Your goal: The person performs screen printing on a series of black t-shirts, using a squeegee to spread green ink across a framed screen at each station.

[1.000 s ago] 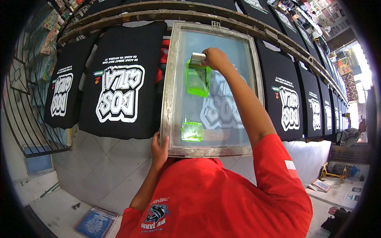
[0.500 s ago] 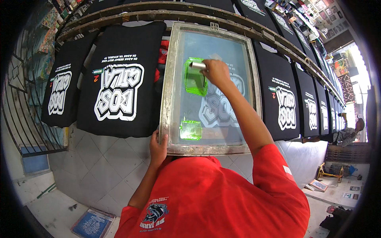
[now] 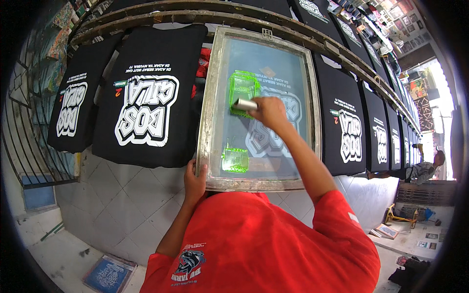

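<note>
My right hand [image 3: 269,114] is closed around a small squeegee with a silvery, rounded handle [image 3: 245,104]. It lies over the mesh of a screen-printing frame [image 3: 254,185], at the lower part of a bright green ink patch [image 3: 244,80]. A second green patch [image 3: 235,160] sits on the mesh nearer to me. My left hand [image 3: 195,179] grips the frame's near left corner, thumb on the rim, other fingers partly hidden. Through the mesh shows a black shirt with a white lettered print [image 3: 271,129]. The squeegee's blade is hidden from view.
Black printed shirts lie left [image 3: 146,97] and right [image 3: 344,117] of the frame. A long wooden rail [image 3: 166,18] runs behind it. At the far right is another person [image 3: 425,168]. A blue framed panel [image 3: 110,276] rests on the floor at lower left.
My right hand and the squeegee have moved toward me over the green patch, uncovering its far part, where ink is spread over the mesh. My left hand keeps its hold on the frame.
</note>
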Tool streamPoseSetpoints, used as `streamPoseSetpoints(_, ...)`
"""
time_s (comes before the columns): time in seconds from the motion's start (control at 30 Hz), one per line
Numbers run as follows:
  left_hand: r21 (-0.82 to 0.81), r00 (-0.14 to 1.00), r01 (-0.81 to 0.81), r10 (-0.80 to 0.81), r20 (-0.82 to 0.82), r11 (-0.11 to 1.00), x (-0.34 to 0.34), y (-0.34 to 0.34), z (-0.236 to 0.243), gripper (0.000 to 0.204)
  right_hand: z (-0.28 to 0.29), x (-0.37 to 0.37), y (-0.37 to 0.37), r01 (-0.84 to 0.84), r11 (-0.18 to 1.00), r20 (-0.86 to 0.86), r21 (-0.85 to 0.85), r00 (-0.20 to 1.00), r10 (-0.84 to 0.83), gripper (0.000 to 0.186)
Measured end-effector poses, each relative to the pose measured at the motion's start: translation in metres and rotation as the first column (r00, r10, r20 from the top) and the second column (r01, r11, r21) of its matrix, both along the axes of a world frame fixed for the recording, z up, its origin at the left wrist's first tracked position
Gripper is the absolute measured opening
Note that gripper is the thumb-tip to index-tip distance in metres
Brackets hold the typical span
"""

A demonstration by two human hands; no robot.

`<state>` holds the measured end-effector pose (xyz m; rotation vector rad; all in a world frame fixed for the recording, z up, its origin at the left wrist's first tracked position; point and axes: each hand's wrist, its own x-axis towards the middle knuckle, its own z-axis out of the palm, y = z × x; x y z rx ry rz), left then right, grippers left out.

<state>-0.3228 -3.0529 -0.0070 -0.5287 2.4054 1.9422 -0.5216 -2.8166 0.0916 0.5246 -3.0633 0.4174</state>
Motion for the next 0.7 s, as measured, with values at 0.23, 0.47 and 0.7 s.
streamPoseSetpoints(0.23,-0.076,0.998,-0.001,-0.004,-0.066,0.997,-0.002,0.001,0.005,0.035,-0.013,-0.078,0.002,0.007,0.999,-0.226,0.032,0.974,0.001,0.025)
streamPoseSetpoints(0.47,-0.049,1.000,-0.014,0.013,-0.013,0.999,-0.002,0.001,-0.005,0.035,-0.051,-0.011,0.002,-0.052,0.997,-0.253,0.055,0.965,0.064,0.023)
streamPoseSetpoints(0.7,-0.045,0.999,-0.016,0.015,-0.035,0.999,-0.002,0.001,-0.001,0.036,0.007,-0.051,0.007,0.009,1.000,-0.096,0.008,0.995,-0.008,0.025)
